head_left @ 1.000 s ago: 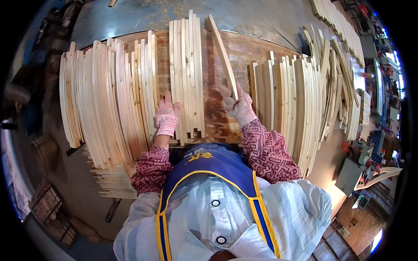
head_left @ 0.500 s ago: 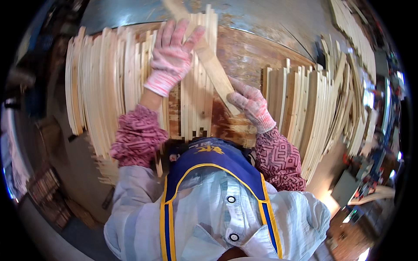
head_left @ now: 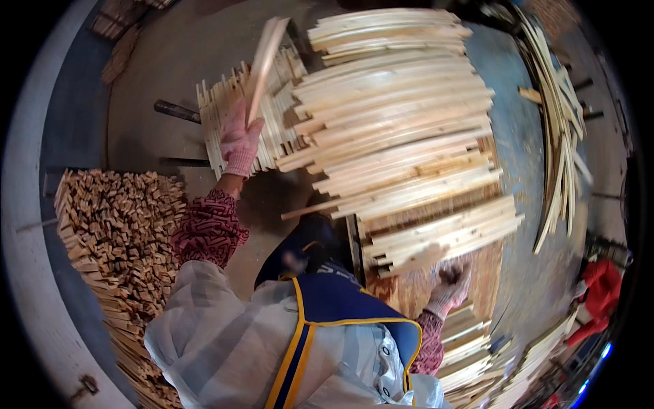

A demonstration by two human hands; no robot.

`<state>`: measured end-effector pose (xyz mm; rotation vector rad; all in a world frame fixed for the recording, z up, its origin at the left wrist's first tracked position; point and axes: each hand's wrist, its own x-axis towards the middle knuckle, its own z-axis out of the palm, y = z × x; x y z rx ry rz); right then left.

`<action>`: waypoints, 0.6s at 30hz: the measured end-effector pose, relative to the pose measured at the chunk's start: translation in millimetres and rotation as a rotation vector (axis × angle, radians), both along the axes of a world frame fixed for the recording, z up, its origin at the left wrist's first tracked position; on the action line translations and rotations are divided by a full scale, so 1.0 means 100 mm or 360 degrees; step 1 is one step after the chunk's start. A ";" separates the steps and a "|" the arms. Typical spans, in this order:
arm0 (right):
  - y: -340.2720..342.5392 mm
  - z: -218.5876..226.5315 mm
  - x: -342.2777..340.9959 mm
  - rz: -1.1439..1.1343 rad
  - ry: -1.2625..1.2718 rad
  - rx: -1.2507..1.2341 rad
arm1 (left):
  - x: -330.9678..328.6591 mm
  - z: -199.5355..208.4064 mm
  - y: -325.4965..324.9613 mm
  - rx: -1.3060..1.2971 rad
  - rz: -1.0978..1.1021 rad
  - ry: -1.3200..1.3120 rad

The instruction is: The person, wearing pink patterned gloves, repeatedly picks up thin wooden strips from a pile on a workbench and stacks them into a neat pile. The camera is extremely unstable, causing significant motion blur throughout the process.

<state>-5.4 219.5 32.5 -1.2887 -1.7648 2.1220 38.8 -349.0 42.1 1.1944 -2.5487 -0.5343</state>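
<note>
My left hand (head_left: 240, 140), in a pink-and-white knit glove, is closed around the lower end of a wooden strip (head_left: 264, 68). The strip stands tilted up from the hand, blurred along its length, over a lower stack of short strips (head_left: 283, 112). My right hand (head_left: 451, 290), gloved alike, is over the brown wooden board (head_left: 487, 262), close to a small group of pale strips (head_left: 446, 235). Its fingers look apart with nothing between them, though their tips are dark and unclear.
Rows of pale strips (head_left: 402, 102) cover the table to the left of the board. A large pile of cut wood ends (head_left: 122, 238) lies at the left. Long thin strips (head_left: 558, 136) are heaped on the far side. A person in red (head_left: 599, 293) is at the right.
The view has swung left. The wooden strip, earlier across both hands above the board, is now in my left hand alone, off the table's left end. My right hand has come away from it.
</note>
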 end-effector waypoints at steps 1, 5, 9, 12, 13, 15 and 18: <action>-0.06 -0.08 0.09 -0.0072 -0.0076 0.0067 | 0.20 -0.30 -0.27 0.0132 0.0189 -0.0197; 0.09 -0.35 0.31 0.0056 -0.0024 0.0658 | 0.41 -2.04 -1.21 0.0855 0.0483 0.0155; -0.05 -0.31 0.44 -0.0151 -0.0272 0.0699 | -0.51 -2.84 -1.37 0.1411 0.0555 0.0138; -0.17 -0.36 0.65 -0.0349 -0.0380 0.0876 | -1.24 -3.12 -1.29 0.1487 0.0496 0.0153; -0.19 -0.33 0.67 -0.0356 -0.0496 0.0870 | -1.43 -3.29 -1.35 0.1541 0.0532 0.0151; -0.25 -0.33 0.28 -0.0198 -0.0641 0.0812 | -1.15 -4.12 -1.70 0.1242 0.0519 -0.0021; -0.38 -0.22 0.73 -0.0493 -0.0578 0.0701 | -1.86 -3.97 -1.40 0.1364 0.0202 -0.0431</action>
